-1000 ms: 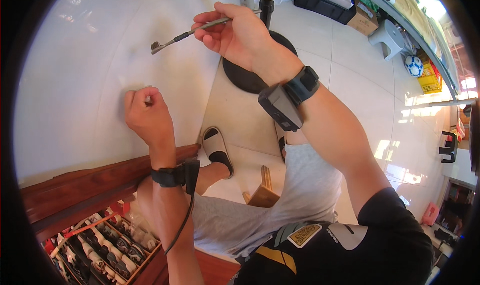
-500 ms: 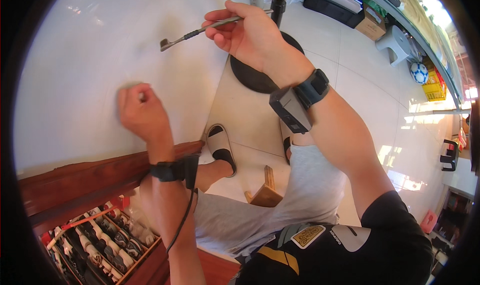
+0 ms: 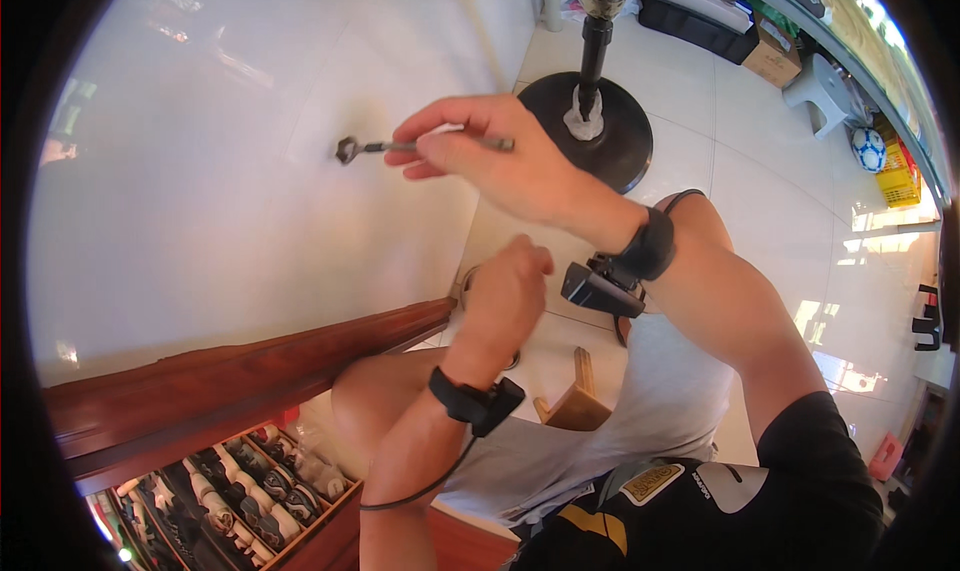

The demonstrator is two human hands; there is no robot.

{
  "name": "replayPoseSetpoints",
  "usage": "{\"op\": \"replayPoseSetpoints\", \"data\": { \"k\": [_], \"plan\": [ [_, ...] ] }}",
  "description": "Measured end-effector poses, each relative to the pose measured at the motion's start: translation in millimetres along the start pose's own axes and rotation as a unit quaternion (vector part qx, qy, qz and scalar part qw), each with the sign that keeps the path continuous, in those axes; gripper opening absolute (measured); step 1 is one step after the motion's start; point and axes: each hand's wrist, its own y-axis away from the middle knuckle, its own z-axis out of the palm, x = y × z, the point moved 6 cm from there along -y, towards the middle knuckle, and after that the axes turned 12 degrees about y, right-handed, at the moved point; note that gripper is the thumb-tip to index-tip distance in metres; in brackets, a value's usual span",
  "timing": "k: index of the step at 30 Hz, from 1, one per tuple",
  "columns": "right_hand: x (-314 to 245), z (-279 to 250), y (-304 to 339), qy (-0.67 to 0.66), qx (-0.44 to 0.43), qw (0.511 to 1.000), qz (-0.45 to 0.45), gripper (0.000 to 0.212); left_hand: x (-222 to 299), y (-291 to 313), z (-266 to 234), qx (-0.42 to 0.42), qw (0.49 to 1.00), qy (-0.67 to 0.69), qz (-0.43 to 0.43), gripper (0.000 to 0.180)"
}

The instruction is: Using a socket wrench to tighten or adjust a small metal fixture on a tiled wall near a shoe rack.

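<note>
"So, what does the right hand (image 3: 485, 161) have?"

"A slim metal tool (image 3: 374, 148), pinched between a nearly straight thumb and bent fingers. The hand is closed that far and no farther; it isn't a full fist."

"Where does the tool point?"

"Its small dark head sticks out to the left of the fingertips, over the white surface (image 3: 220, 241). The other end pokes out on the thumb's right. I can't tell whether the head touches the surface."

"And the left hand (image 3: 508, 283)?"

"Nearer the body, just below the right hand and apart from it. Its fingers look curled, but its back faces us, so I can't tell how tightly, or whether it holds anything."

"Anything beyond the right hand?"

"A round black base (image 3: 632, 141), on the floor past the wrist."

"Which step is this, then?"

"My judgement: handling the tool, with one hand steadying it and the other kept close. A next move would call for a firm pinch and a deliberate turn of the wrist to aim that head."
</note>
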Motion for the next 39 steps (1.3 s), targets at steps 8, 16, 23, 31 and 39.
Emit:
{"op": "replayPoseSetpoints", "data": {
  "k": [8, 16, 23, 31, 39],
  "plan": [
    [-11, 27, 5, 0.075, 0.027, 0.99, -0.115, 0.015, 20, 17, 2, -0.022, 0.996, 0.089, -0.012, 0.042],
    [-23, 35, 12, 0.183, -0.007, 0.967, -0.179, 0.012, 9, 22, 9, -0.035, 0.997, 0.067, 0.024, 0.045],
    [-18, 33, 13, 0.25, -0.012, 0.946, -0.205, 0.011, 13, 19, 9, -0.075, 0.997, 0.016, 0.01, 0.045],
    [-13, 47, 23, 0.256, -0.007, 0.94, -0.224, 0.013, 12, 30, 18, 0.015, 0.966, -0.183, 0.18, 0.049],
    [15, 38, 17, 0.355, -0.001, 0.924, -0.144, 0.018, -1, 27, 21, -0.131, 0.989, -0.005, -0.063, 0.059]
  ]
}}
